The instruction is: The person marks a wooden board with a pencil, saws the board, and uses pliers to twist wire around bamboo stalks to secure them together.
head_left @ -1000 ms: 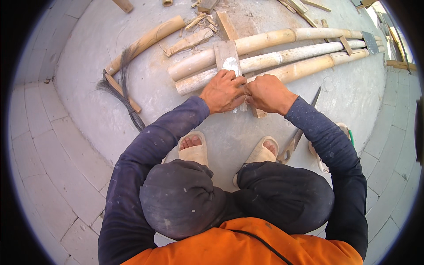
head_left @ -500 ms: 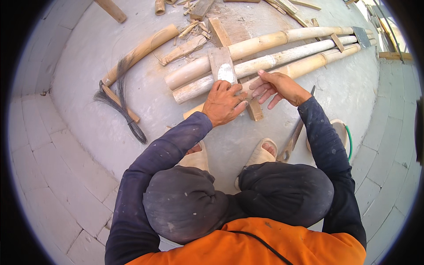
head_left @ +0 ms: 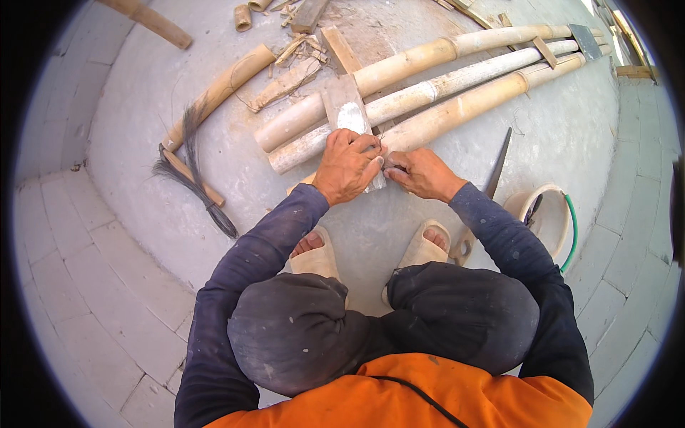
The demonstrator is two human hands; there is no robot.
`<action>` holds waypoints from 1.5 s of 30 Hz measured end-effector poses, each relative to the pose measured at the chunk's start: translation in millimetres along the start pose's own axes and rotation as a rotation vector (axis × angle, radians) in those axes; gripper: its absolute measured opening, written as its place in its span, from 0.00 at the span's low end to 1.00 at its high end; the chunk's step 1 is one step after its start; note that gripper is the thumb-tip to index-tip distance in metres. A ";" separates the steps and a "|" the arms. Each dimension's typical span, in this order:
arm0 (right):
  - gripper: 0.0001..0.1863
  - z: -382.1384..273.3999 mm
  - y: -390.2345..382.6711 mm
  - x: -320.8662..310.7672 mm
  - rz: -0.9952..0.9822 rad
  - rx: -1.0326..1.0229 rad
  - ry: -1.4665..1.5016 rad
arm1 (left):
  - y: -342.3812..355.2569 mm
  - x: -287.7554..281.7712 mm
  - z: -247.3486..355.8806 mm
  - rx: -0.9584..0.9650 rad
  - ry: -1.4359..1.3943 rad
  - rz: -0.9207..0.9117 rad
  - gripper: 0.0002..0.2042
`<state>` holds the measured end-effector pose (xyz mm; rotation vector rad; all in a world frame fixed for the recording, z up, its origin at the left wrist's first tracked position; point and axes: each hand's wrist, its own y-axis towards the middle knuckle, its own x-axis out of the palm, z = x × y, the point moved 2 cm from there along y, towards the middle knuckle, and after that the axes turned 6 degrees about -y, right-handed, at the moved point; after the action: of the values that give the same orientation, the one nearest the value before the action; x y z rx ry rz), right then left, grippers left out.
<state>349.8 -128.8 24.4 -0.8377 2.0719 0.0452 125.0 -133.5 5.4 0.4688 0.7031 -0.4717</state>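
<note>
My left hand (head_left: 346, 167) has curled fingers gripping a short wooden plank (head_left: 339, 93) with a white patch, which lies across three long bamboo poles (head_left: 457, 114). My right hand (head_left: 417, 173) is pinched beside it at the plank's right edge, near a thin strand; what its fingertips hold is too small to make out. The poles run off to the upper right, where a grey plate (head_left: 585, 43) and a small wooden strip (head_left: 544, 52) lie across them. The lowest pole's near end is partly hidden by my hands.
A hand saw (head_left: 499, 160) and a pale bucket (head_left: 549, 232) with a green handle are at my right. A dark wire bundle (head_left: 207, 207) and bamboo piece (head_left: 221, 85) lie left. Wood scraps (head_left: 285, 89) lie beyond. Block walls (head_left: 628, 200) curve along both sides.
My right hand opened with spread fingers half a second ago and has since closed again, lower, beside my left hand. My left hand stays on the plank. The view has shifted slightly.
</note>
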 end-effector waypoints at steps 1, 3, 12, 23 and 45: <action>0.16 2.4 -1.3 1.1 0.007 -0.011 0.011 | 1.2 0.3 -0.3 -0.006 -0.002 0.001 0.15; 0.17 -2.1 1.2 2.7 -0.002 -0.016 -0.031 | 2.1 -2.6 -2.4 -0.002 -0.003 0.000 0.14; 0.24 -15.0 24.0 -3.4 -0.138 0.040 -0.212 | 29.6 -39.3 -7.3 0.007 0.071 -0.374 0.23; 0.30 -18.4 20.6 0.7 -0.247 0.432 0.304 | 11.3 -50.2 -17.8 0.149 0.364 -0.487 0.56; 0.25 -2.4 13.8 24.9 -0.240 0.653 0.759 | -30.4 -51.4 -16.0 0.045 0.215 -0.115 0.44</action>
<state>330.4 -132.5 3.8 -0.7295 2.3974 -1.1743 65.8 -136.0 23.3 0.5284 0.9314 -0.5511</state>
